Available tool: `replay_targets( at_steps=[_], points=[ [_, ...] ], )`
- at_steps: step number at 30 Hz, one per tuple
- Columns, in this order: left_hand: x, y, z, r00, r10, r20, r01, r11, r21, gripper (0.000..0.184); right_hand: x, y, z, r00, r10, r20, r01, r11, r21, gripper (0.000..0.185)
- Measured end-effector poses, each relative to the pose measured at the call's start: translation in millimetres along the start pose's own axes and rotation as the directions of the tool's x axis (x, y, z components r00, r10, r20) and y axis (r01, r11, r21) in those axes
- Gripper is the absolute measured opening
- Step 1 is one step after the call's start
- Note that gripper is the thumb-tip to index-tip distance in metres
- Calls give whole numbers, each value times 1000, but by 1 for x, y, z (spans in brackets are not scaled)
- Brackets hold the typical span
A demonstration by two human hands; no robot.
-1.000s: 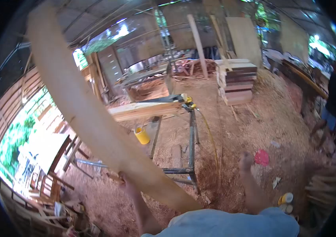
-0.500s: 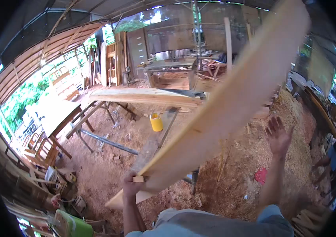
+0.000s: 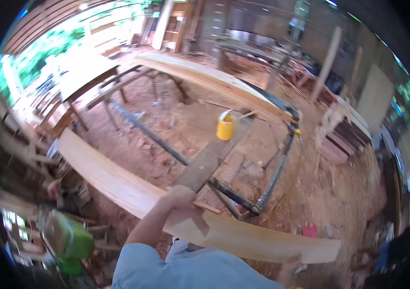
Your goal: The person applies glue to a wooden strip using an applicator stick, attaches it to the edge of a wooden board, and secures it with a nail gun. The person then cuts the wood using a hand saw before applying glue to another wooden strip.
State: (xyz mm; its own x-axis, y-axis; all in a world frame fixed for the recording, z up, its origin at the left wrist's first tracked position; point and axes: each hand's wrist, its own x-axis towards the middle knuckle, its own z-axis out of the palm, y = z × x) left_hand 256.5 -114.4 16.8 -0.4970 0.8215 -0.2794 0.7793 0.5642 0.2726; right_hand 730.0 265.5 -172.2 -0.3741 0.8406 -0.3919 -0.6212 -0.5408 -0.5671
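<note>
A long pale wooden board [image 3: 250, 237] lies across in front of my body, its right end lower than its left. My left hand [image 3: 181, 198] is closed on the board near its middle, and a short thin strip of wood [image 3: 207, 207] sticks out beside the fingers. My right hand [image 3: 289, 268] is at the near edge close to the right end, fingers against the board; it is partly hidden and blurred. Just beyond my left hand is a narrow plank [image 3: 199, 169] with a yellow container [image 3: 225, 126] on it, a stick poking out of its top.
Another long thick board [image 3: 205, 83] rests on supports farther off. Metal frame bars [image 3: 236, 195] stand beyond my board. A green container [image 3: 77, 238] is at lower left, a stack of wood [image 3: 342, 132] at right. Shavings cover the floor. A person's dark clothing [image 3: 402, 248] shows at far right.
The board has swung down from a steep upward slant to lie across in front of me. My right hand, raised and open before, has come down to its edge. The view has turned.
</note>
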Motion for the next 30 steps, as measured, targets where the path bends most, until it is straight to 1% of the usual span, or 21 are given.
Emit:
replay_targets(
  at_steps=[3, 4, 5, 6, 8, 9, 12, 13, 15, 17, 18, 19, 20, 21, 22, 23, 24, 25, 26, 28, 30],
  points=[
    [33, -70, -15, 999, -5, 42, 4, 1000, 20, 58, -6, 83, -7, 998, -10, -63, 11, 1000, 16, 51],
    [49, -95, -20, 995, -56, 80, 45, 991, 125, 60, -3, 112, -11, 995, -9, -98, 12, 1000, 25, 49],
    [61, -112, -35, 995, -17, 97, 2, 988, 152, 60, -2, 136, -13, 999, 16, -44, -12, 996, 84, 46],
    [69, -125, -47, 995, -34, 95, 16, 982, 187, 63, -13, 154, -1, 997, -4, -75, 12, 994, 111, 46],
    [88, -159, -63, 994, -21, 110, -8, 968, 252, 66, -36, 189, 62, 926, -7, -377, -17, 998, -62, 42],
    [102, -184, -58, 995, 3, 98, -30, 963, 269, 68, -42, 202, 76, 916, -13, -401, 1, 999, -32, 42],
    [127, -213, -53, 990, 11, 138, -61, 931, 360, 70, -63, 223, 105, 871, 11, -491, 49, 993, 109, 37],
    [136, -223, -51, 986, -17, 165, -53, 909, 414, 69, -75, 219, 119, 889, 46, -455, 11, 993, 121, 37],
    [148, -241, -37, 989, 65, 134, -116, 898, 423, 62, -84, 217, 117, 890, 71, -451, -14, 992, 129, 38],
    [137, -224, -39, 997, -42, 70, 14, 935, 355, 52, -86, 204, 90, 899, 75, -431, -41, 995, 87, 38],
    [124, -211, -41, 995, -44, 88, 11, 941, 339, 52, -87, 190, 72, 886, -6, -464, -9, 999, -30, 40],
    [114, -193, -46, 995, -104, -9, 102, 953, 285, 44, -89, 176, 54, 865, -87, -494, 14, 989, -149, 42],
    [107, -183, -43, 978, -175, -113, 197, 955, 220, 35, -75, 154, 21, 811, -309, -496, 121, 919, -374, 47],
    [104, -187, -29, 974, -194, -112, 214, 956, 202, 35, -61, 131, -11, 715, -515, -472, 178, 788, -590, 52],
    [105, -197, -14, 969, -141, -203, 161, 984, 82, 30, -57, 99, -21, 653, -640, -404, 93, 598, -796, 58],
    [104, -199, -3, 944, -135, -302, 148, 989, 20, 26, -53, 65, -31, 575, -750, -327, -40, 373, -927, 64],
    [103, -200, 9, 909, -128, -398, 123, 992, -38, 21, -49, 25, -48, 521, -791, -320, -270, 203, -941, 77],
    [97, -197, 15, 858, -188, -478, 178, 982, -67, 21, -46, -15, -65, 465, -829, -312, -497, 47, -866, 91],
    [91, -193, 19, 796, -246, -553, 226, 968, -106, 21, -42, -49, -74, 414, -862, -291, -623, -35, -781, 89],
    [71, -193, 28, 593, -466, -656, 439, 871, -221, 23, -34, -116, -83, 389, -875, -288, -675, -57, -736, 87],
    [53, -193, 36, 293, -717, -633, 678, 622, -391, 23, -13, -165, -83, 427, -854, -298, -669, -76, -740, 85]
  ],
)
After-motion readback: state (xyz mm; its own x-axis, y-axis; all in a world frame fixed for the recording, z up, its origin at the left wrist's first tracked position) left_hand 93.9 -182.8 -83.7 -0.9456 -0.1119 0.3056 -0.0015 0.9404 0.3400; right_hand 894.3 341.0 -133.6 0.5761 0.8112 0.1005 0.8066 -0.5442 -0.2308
